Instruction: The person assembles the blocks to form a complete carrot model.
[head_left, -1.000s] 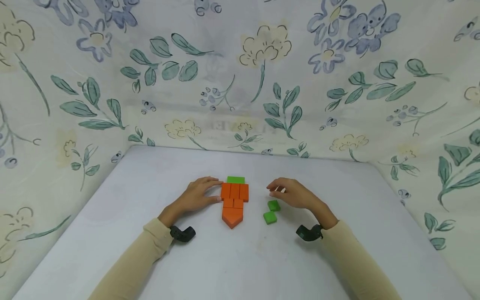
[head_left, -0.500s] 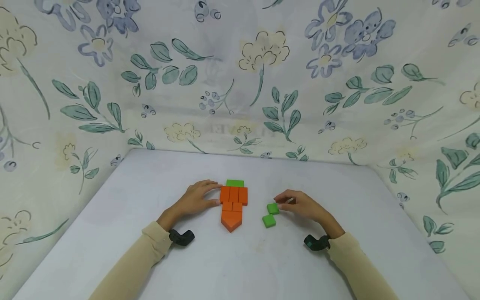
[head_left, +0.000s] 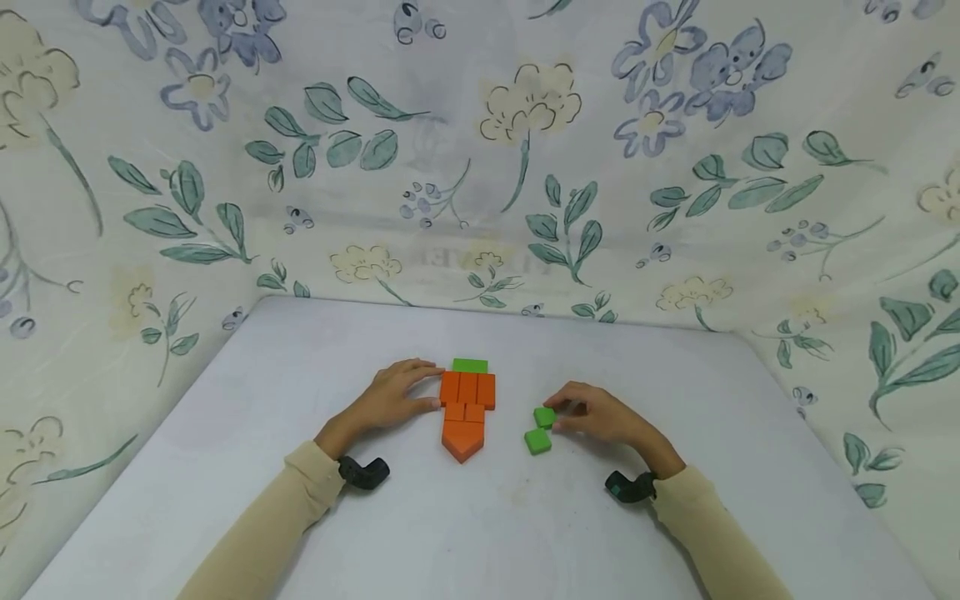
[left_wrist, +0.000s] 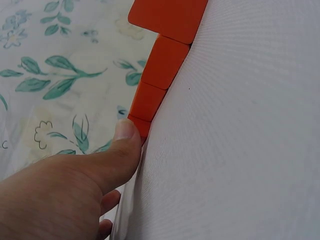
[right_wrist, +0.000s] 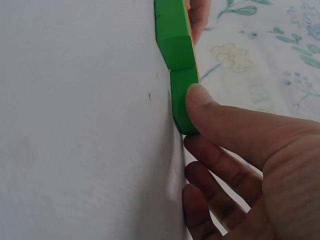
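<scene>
Orange blocks [head_left: 468, 390] lie flat on the table, fitted together with a pointed block [head_left: 462, 439] at the near end and a flat green block [head_left: 470, 366] at the far end. My left hand [head_left: 393, 395] rests at their left side, thumb and forefinger at the edge; in the left wrist view the thumb [left_wrist: 125, 132] touches the orange row. On the right, my right hand [head_left: 600, 413] pinches a small green block [head_left: 544, 417] between thumb and forefinger. Its thumb [right_wrist: 200, 97] presses on that block's side in the right wrist view. A second green block [head_left: 537, 441] lies just nearer, corner to corner with it.
The white table [head_left: 345, 542] ends at the back against a flower-printed cloth [head_left: 420, 200], which also hangs at both sides. A dark camera [head_left: 364, 473] sits on the left wrist and another camera [head_left: 630, 487] on the right one.
My right hand has come down and nearer from above the two green blocks, and its thumb and forefinger have closed round the farther one. My left hand has stayed at the orange blocks.
</scene>
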